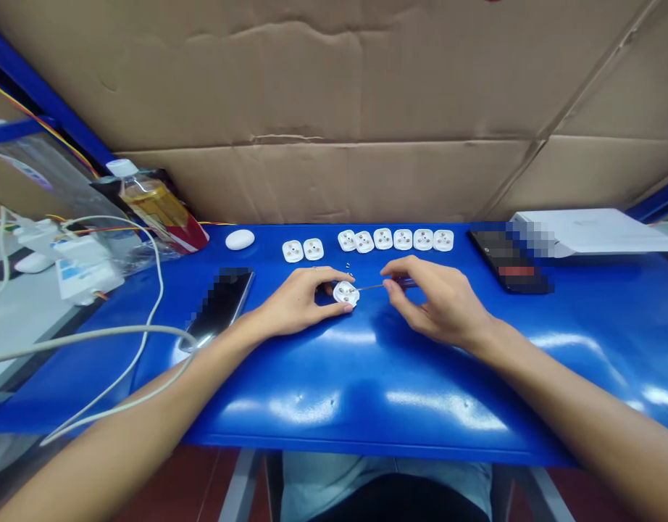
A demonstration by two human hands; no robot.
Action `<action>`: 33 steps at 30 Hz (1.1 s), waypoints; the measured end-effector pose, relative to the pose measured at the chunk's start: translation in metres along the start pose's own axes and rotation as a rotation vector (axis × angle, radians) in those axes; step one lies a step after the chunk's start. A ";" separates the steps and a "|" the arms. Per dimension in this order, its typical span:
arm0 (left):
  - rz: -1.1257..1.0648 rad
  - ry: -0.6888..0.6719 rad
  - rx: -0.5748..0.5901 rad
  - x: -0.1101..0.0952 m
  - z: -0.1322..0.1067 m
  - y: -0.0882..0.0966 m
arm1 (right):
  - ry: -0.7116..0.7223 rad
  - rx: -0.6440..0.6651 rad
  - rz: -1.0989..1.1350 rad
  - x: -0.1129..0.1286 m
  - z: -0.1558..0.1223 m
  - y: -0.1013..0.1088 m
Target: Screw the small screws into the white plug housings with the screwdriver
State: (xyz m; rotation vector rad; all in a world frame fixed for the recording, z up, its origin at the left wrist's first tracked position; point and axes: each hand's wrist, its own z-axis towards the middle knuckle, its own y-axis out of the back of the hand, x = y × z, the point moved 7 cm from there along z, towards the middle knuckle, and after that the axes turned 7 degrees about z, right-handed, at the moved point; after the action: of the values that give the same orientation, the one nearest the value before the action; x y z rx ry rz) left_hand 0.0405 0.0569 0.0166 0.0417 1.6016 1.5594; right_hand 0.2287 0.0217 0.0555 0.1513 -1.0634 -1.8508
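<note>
While your left hand point(290, 303) pinches a white piece point(345, 293) at the surface's point(366, 391) middle, your right hand point(440, 296) pinches a slim tool point(373, 287), tip at the piece; bottle label point(176, 225), far left, unreadable.

Housings point(403, 240) lie in a row near the back of the tabletop point(356, 391). Left of them, nearer the front, lies a phone point(225, 301).
</note>
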 end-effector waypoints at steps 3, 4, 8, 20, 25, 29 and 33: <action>0.001 -0.004 0.002 -0.001 0.000 0.000 | 0.015 -0.009 0.029 0.000 0.000 0.000; 0.001 -0.005 0.005 0.000 0.000 0.000 | 0.017 -0.011 0.032 0.001 0.000 0.000; 0.009 -0.004 0.005 0.001 -0.001 0.000 | 0.028 -0.016 0.035 0.001 -0.001 0.001; 0.005 -0.015 -0.003 -0.001 -0.001 0.002 | 0.002 -0.013 0.024 0.003 0.001 0.004; -0.010 0.001 0.016 0.000 -0.002 0.001 | 0.009 0.008 0.030 0.002 0.001 0.002; -0.008 0.013 0.008 0.000 -0.002 0.001 | 0.048 0.017 0.060 0.004 0.002 0.003; -0.007 -0.002 -0.001 0.001 -0.002 0.001 | 0.073 0.051 0.093 0.009 0.001 0.003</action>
State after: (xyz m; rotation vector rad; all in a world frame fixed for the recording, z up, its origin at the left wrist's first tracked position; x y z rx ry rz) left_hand 0.0387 0.0560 0.0165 0.0372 1.5976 1.5547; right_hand 0.2252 0.0151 0.0613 0.1945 -1.0500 -1.7235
